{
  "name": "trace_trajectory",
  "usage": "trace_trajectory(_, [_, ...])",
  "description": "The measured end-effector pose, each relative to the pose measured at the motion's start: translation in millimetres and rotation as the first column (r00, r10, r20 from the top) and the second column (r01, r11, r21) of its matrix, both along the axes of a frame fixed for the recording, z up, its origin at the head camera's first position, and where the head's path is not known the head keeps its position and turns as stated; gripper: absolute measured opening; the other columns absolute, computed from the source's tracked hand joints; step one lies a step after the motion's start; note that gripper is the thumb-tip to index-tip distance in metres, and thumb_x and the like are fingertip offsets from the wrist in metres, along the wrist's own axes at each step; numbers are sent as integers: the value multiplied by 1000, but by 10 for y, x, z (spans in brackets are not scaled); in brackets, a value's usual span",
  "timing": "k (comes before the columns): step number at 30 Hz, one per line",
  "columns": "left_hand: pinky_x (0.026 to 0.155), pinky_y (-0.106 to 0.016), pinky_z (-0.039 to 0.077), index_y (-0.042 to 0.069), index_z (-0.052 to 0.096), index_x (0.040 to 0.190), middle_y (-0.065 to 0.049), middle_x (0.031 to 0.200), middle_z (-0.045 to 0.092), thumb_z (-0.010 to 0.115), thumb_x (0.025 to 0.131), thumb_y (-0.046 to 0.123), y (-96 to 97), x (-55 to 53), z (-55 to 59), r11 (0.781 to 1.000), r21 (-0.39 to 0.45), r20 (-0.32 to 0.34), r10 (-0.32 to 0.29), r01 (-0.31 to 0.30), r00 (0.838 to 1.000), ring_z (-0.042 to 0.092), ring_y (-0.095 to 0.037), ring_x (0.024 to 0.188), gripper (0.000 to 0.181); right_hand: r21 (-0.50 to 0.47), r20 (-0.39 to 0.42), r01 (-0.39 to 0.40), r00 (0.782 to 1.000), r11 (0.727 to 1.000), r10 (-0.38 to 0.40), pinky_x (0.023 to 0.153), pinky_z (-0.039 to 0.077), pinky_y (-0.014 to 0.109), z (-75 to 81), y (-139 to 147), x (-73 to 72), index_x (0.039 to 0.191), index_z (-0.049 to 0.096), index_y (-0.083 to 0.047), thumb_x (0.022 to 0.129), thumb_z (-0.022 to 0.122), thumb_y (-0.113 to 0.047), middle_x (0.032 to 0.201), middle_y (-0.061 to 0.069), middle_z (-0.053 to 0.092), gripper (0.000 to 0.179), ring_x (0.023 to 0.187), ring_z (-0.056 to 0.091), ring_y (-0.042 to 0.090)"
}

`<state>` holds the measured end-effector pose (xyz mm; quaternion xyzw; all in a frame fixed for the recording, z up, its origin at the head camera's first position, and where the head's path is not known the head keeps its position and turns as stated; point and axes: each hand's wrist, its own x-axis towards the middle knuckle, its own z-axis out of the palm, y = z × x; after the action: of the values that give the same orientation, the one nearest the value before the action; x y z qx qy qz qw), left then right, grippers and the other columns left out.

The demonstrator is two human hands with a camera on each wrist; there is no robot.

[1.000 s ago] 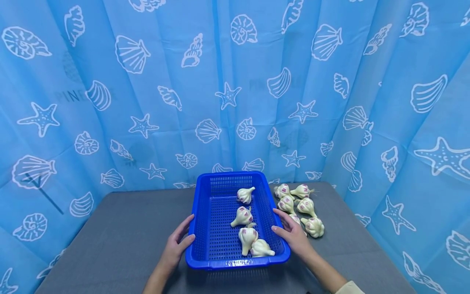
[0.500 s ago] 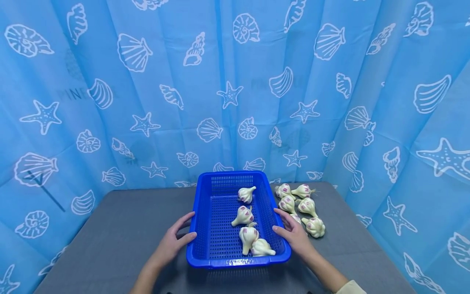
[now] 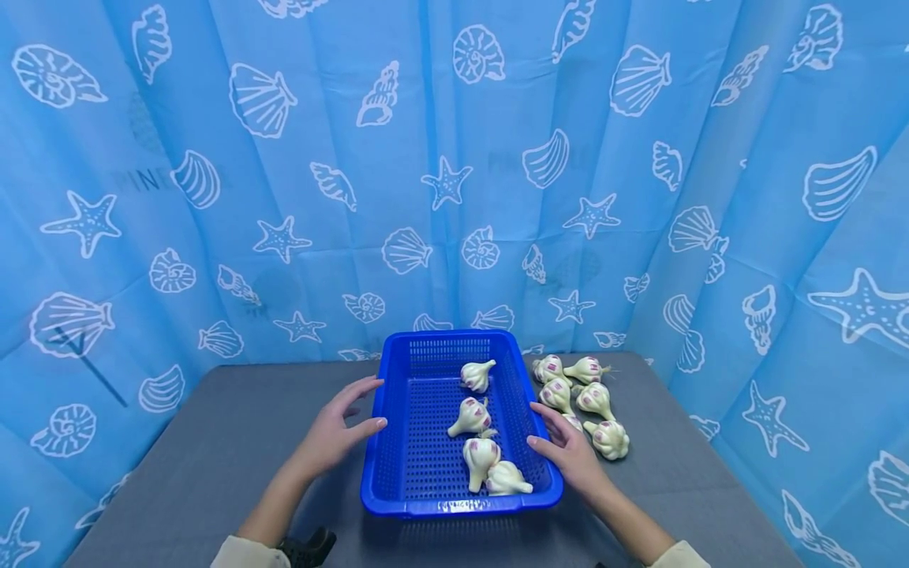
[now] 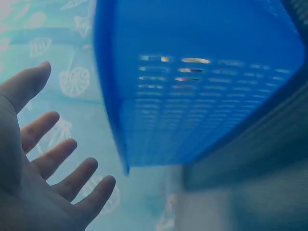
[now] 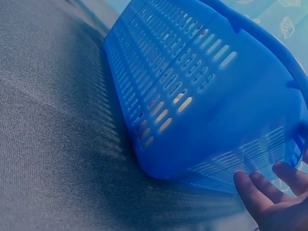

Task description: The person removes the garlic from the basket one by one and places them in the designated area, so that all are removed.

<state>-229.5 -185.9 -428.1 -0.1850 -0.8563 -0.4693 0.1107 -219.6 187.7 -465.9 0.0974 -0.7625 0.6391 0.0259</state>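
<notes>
Your bright-blue, rectangular slotted plastic basket (image 3: pixel 426 442) has got four cream-and-purple garlic bulbs (image 3: pixel 481 457) in it, smack between your left hand (image 3: pixel 334 427) and right hand (image 3: pixel 572 456), both loosely spread.

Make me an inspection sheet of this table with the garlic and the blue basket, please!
Surface: gray cloth-covered table.
Job's things: blue perforated basket with four garlic bulbs inside; at least six loose bulbs to its right, one partly hidden.
Clutter: nothing seen.
Left grip: fingers spread, by the basket's left rim; contact unclear.
Right grip: at the basket's right rim; how firmly is unclear.
Cables: nothing seen.
Surroundings: blue curtain printed with white seashells and starfish.
</notes>
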Motion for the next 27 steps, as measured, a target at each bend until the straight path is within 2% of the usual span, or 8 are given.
trace_trajectory(4, [97, -59, 42, 20, 49, 142, -8, 150, 41, 71, 87, 41, 74, -54, 128, 999, -27, 13, -27, 27, 1000, 41, -36, 133, 63, 14, 1, -2, 1000, 1000, 2, 94, 48, 51, 1, 3, 0, 142, 47, -5, 93, 65, -11, 139, 27, 47, 53, 125, 49, 43])
trace_trajectory(8, [93, -59, 45, 23, 51, 141, -6, 148, 43, 70, 86, 45, 187, -125, 257, 994, -64, 53, -88, 92, 995, 46, -37, 129, 62, 29, 0, 0, 1000, 1000, 0, 94, 47, 52, 4, 8, 4, 142, 46, -6, 93, 65, -14, 140, 27, 47, 53, 125, 49, 43])
trace_trajectory(15, [92, -58, 46, 23, 56, 136, -5, 141, 51, 70, 87, 44, 435, -252, 455, 961, -147, 127, -215, 232, 968, 49, -33, 126, 54, 22, -1, -11, 1000, 1000, 11, 95, 47, 51, 10, 16, -5, 142, 46, -5, 93, 65, -12, 140, 27, 47, 53, 125, 48, 43])
trace_trajectory(21, [92, -55, 47, 25, 57, 134, 1, 136, 55, 69, 89, 41, 620, -394, 501, 936, -193, 158, -265, 293, 951, 52, -28, 123, 50, 17, 7, -21, 1000, 1000, 21, 96, 46, 51, 18, 19, -9, 143, 45, -4, 94, 64, -11, 142, 27, 45, 54, 128, 46, 43])
trace_trajectory(27, [91, -51, 49, 25, 58, 133, 1, 135, 56, 68, 91, 37, 750, -550, 500, 941, -173, 178, -260, 290, 949, 54, -27, 121, 45, 28, 15, -21, 1000, 999, 21, 97, 45, 50, 26, 20, -9, 143, 45, -4, 94, 65, -12, 142, 26, 45, 54, 128, 45, 43])
